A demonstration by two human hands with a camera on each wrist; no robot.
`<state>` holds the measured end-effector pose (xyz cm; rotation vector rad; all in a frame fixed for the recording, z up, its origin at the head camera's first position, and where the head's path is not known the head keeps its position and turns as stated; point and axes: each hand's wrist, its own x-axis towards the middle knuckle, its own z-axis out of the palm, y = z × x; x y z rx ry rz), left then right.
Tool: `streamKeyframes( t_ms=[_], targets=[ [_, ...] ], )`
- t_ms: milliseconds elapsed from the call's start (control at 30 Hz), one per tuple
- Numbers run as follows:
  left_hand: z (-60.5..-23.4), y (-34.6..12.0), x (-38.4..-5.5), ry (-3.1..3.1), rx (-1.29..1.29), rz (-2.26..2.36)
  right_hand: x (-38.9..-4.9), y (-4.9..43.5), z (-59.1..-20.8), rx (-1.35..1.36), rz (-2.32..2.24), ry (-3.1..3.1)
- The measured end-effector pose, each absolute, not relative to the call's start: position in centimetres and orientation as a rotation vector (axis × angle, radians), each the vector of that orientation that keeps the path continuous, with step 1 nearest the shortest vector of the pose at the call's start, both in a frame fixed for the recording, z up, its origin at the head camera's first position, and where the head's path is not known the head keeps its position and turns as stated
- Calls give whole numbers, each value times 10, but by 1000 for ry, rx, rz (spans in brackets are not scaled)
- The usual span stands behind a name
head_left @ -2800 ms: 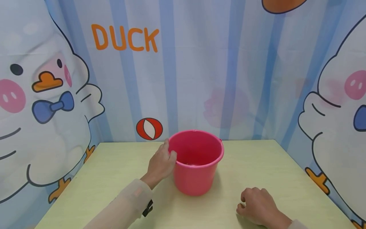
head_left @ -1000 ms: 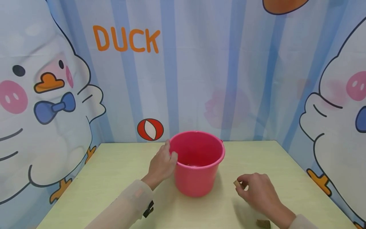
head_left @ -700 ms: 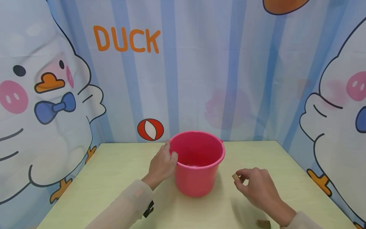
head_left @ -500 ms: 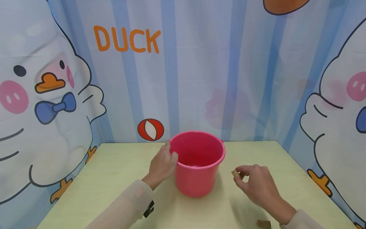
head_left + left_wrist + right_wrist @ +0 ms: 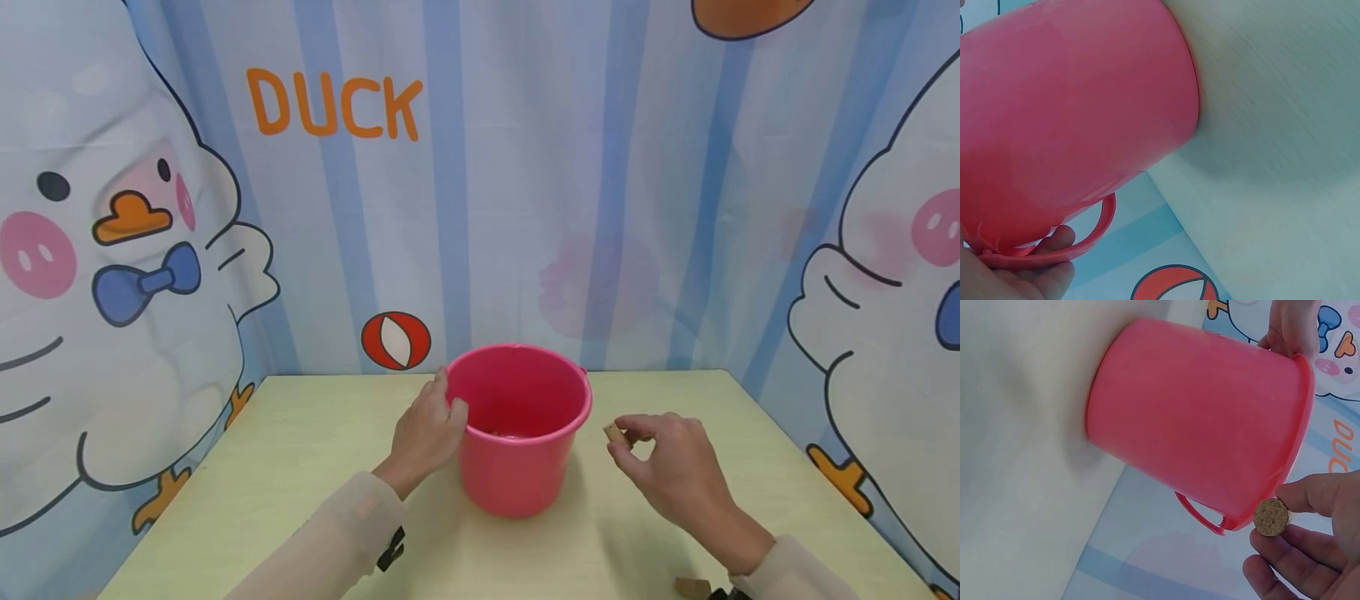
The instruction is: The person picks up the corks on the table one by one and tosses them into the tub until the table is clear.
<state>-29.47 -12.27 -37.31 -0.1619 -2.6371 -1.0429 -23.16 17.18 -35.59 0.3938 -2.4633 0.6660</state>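
A pink plastic bucket (image 5: 517, 467) stands upright on the table. My left hand (image 5: 426, 429) grips its rim on the left side; in the left wrist view, fingers (image 5: 1054, 281) wrap the bucket's pink handle (image 5: 1105, 222) near the rim. To the right of the bucket, my right hand (image 5: 678, 467) pinches a cork (image 5: 617, 434) between thumb and fingertips, above the table and apart from the bucket in the head view. The right wrist view shows the round, speckled end of that cork (image 5: 1271, 517). Small bits at the bucket's bottom are too indistinct to name.
Another cork (image 5: 692, 588) lies at the table's near edge, below my right forearm. The pale yellow table (image 5: 337, 433) is backed by a striped blue curtain (image 5: 517, 183) printed with ducks, close behind the bucket.
My right hand has risen from low over the table and moved forward, now showing a cork in its pinch. Another cork has come into view behind it. My left hand stays on the bucket.
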Motion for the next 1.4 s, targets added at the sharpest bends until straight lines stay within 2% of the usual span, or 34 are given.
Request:
streamKeyframes(
  t_ms=[1400],
  targets=[
    [-374, -122, -294, -2630, -151, -1047, -256, 132, -330, 515, 717, -2295]
  ],
)
